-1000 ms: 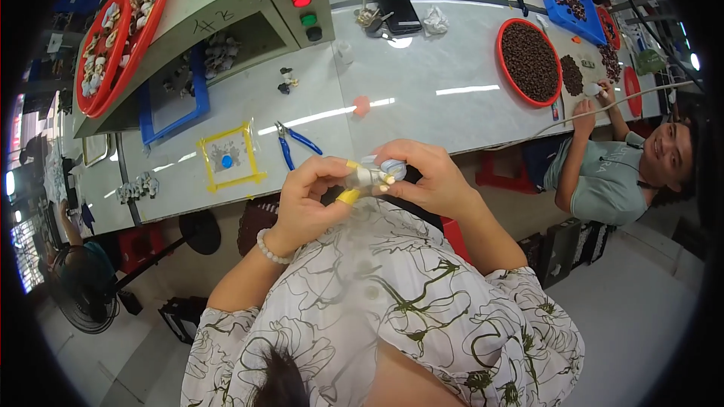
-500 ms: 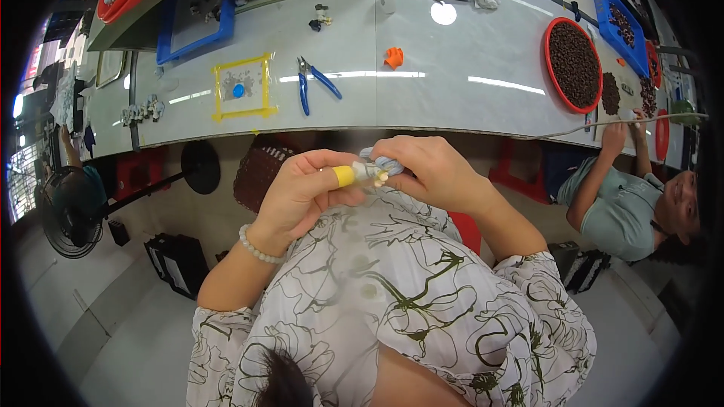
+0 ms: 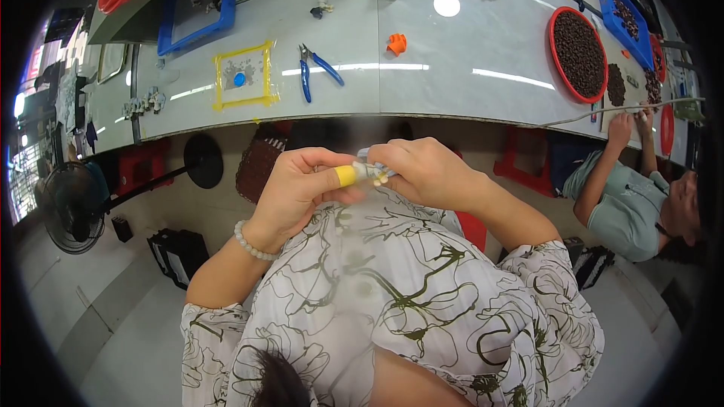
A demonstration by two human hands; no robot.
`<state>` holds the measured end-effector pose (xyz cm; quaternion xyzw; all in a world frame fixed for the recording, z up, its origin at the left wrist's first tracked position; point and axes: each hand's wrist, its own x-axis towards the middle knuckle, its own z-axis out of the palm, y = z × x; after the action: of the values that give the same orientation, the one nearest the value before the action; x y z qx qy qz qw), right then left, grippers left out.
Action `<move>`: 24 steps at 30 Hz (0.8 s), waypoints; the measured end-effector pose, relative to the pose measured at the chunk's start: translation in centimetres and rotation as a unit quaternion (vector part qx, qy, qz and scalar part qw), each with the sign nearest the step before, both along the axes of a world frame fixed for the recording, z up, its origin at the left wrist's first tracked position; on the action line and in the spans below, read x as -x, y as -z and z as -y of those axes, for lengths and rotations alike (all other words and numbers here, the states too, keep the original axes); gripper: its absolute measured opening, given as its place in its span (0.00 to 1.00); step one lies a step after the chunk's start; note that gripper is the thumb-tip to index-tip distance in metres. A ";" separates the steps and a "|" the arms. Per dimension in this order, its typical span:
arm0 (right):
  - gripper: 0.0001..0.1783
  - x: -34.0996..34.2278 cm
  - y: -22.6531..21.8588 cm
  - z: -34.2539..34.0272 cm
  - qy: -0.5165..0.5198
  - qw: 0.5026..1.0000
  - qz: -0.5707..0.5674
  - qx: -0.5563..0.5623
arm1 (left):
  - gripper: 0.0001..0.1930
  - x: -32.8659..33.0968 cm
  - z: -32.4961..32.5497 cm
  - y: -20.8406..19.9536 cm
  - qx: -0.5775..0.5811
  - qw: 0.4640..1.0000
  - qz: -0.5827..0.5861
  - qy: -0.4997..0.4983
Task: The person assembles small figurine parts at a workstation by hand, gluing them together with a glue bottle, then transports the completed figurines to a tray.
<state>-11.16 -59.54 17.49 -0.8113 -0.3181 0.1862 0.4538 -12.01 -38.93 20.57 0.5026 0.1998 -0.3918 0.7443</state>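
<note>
Between the glossy, stone-look desk (image 3: pixel 467 98) and a blouse (image 3: pixel 324 279) of loose line-drawn flowers, two bare hands work a small, pale, knobbly piece (image 3: pixel 369 172) tipped with yellow. The left hand (image 3: pixel 298 181), its thumb in a smooth yellow band (image 3: pixel 345 175), keeps a pinched grip on one end; the right hand's (image 3: pixel 430 173) curled grip closes on the bluish other. Beyond lie blue-handled pliers (image 3: pixel 305 83) and a lobed orange piece (image 3: pixel 397 44).
</note>
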 end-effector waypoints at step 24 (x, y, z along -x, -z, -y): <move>0.18 -2.6 6.7 -10.8 0.294 0.947 -0.127 -0.023 | 0.11 -15.9 -7.3 8.0 0.017 0.926 -0.223 0.305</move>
<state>-8.59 -48.74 10.79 -0.8279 -0.0091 0.1384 0.5435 3.94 -31.67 12.59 0.4259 0.1911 -0.7054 0.5334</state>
